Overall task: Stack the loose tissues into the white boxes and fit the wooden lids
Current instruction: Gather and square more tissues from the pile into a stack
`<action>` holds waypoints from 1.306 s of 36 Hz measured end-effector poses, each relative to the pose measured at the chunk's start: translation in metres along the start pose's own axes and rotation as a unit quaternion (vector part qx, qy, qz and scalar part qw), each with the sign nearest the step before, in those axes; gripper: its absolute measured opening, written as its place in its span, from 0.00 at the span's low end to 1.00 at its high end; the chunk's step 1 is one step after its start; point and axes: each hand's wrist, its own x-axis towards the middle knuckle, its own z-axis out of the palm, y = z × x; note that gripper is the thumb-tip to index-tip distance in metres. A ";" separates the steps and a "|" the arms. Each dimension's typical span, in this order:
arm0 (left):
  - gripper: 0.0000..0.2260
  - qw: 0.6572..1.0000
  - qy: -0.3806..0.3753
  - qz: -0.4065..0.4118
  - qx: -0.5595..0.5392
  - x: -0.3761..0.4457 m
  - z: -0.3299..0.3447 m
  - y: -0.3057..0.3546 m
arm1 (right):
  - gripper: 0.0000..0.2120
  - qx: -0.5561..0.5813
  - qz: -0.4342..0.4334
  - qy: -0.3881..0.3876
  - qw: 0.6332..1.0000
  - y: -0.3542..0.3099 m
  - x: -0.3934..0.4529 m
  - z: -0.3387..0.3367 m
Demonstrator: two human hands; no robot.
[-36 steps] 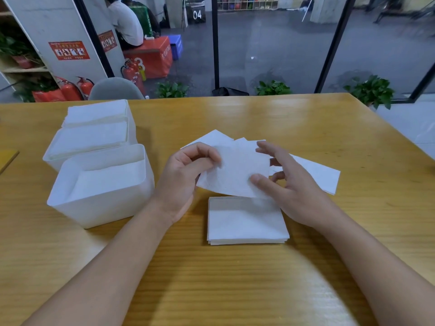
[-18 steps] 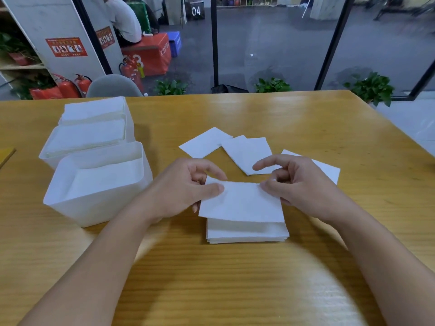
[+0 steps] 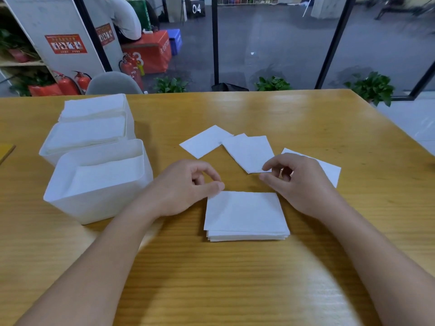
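A neat stack of white tissues [image 3: 244,212] lies on the wooden table [image 3: 235,278] in front of me. My left hand [image 3: 186,187] rests at the stack's far left corner; its thumb tip touches the top sheet and its fingers are loosely curled, holding nothing. Beyond the stack lie three loose tissues: a left one [image 3: 204,142], a middle one [image 3: 249,151] and a right one [image 3: 329,168]. My right hand [image 3: 299,182] hovers at the middle tissue's near corner, index fingertip over it, thumb apart below. The right tissue is partly hidden behind this hand.
Three white boxes stand in a row at the left: the near box [image 3: 94,205] is partly filled with tissues, while the middle box [image 3: 47,156] and far box [image 3: 130,128] are full. A flat wooden piece [image 3: 7,151] shows at the left edge.
The tissue held between both hands came down onto the stack and both hands let go. My right hand moved away to the middle loose tissue's corner.
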 end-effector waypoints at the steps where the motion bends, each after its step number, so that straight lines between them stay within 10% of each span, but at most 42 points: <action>1: 0.08 1.000 0.021 0.004 0.002 0.002 0.001 -0.001 | 0.04 -0.019 -0.002 0.017 1.000 0.000 0.002 0.004; 21: 0.03 0.995 0.088 -0.006 0.041 0.012 0.023 -0.010 | 0.08 -0.021 -0.032 -0.008 0.999 -0.007 0.018 0.016; 39: 0.29 0.933 0.138 -0.090 -0.320 0.011 0.017 0.001 | 0.05 0.193 -0.103 -0.106 0.970 -0.017 -0.005 -0.002; 47: 0.13 0.959 0.130 -0.037 -0.249 0.008 0.016 -0.003 | 0.06 0.225 -0.053 -0.052 0.972 -0.022 -0.005 0.001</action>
